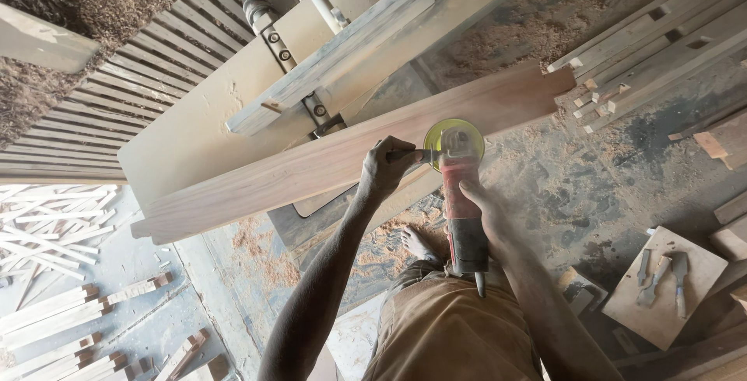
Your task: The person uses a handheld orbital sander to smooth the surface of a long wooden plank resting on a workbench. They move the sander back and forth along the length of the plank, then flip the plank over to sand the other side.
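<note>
Pretty even, soft daylight here, no harsh glare. Shadows pool dark under the pale dusty bench (pixel 187 147). Mostly sharp, though wide-angle distortion bends the edges and the long reddish wooden plank (pixel 311 163) looks curved.

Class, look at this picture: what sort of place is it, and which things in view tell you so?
Most likely a woodworking shop: a red angle grinder on a long plank, sawdust on the floor, chisels nearby.
</note>
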